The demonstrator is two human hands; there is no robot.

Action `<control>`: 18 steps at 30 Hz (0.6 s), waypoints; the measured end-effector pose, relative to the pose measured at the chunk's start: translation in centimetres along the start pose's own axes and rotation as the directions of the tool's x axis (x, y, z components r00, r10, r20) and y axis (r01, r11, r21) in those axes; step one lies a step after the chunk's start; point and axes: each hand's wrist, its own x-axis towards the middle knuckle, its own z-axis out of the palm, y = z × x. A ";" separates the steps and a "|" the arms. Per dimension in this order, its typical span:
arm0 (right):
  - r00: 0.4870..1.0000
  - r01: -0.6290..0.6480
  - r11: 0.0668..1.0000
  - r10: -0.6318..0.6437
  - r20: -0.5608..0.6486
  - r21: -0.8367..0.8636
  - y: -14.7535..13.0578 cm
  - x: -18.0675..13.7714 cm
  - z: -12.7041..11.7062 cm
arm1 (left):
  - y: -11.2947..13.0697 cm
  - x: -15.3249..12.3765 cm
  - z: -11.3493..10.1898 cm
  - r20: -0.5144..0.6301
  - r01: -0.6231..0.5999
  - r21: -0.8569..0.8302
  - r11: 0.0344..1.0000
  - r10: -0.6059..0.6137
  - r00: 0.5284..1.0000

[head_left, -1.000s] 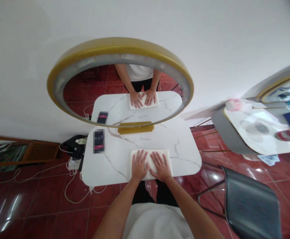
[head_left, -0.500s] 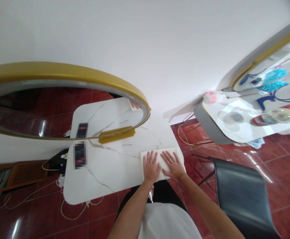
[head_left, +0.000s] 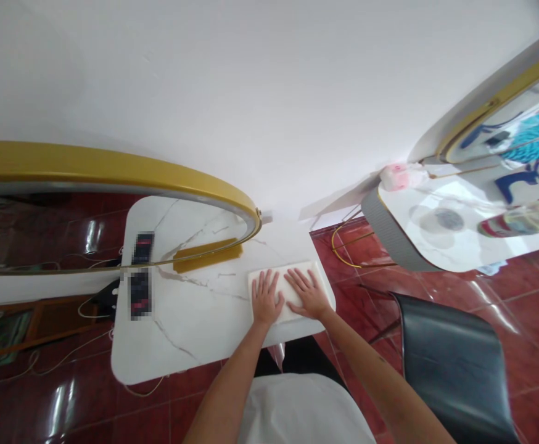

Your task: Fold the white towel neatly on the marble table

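Note:
A folded white cloth lies flat on the right end of a white, grey-veined tabletop. My left hand presses on its left half with the fingers spread. On the right half rests my right hand, palm down, fingers apart and pointing toward the wall. Neither hand is wrapped around anything. The cloth's underside is hidden.
A gold-framed mirror stands over the table's back edge on a gold base. A dark, blurred-out item lies at the left end. To the right are a black chair and another table holding a bottle.
Both hands and the cloth have shifted toward the wall and slightly left over the tabletop, away from the front edge. The camera view has turned a little.

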 end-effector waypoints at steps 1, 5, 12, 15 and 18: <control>1.000 0.001 1.000 -0.001 0.002 -0.001 0.3 0.7 -0.1 | -0.2 0.7 -0.1 -0.004 0.003 0.003 1.000 -0.003 1.000; 1.000 0.005 1.000 -0.004 0.014 -0.007 1.7 3.4 -0.4 | -0.9 3.5 -0.2 -0.021 0.014 0.006 1.000 -0.014 1.000; 1.000 0.027 1.000 -0.027 -0.001 0.002 3.9 7.5 -0.6 | -2.0 7.5 -0.4 -0.043 0.033 0.004 0.999 -0.033 0.999; 1.000 0.018 1.000 -0.018 0.023 -0.001 4.6 9.1 -0.8 | -2.4 9.2 -0.5 -0.045 0.041 0.009 0.999 -0.040 0.998; 0.999 0.005 1.000 -0.005 0.043 -0.003 5.2 10.5 -1.1 | -2.8 10.7 -0.6 -0.048 0.045 0.005 0.999 -0.045 0.998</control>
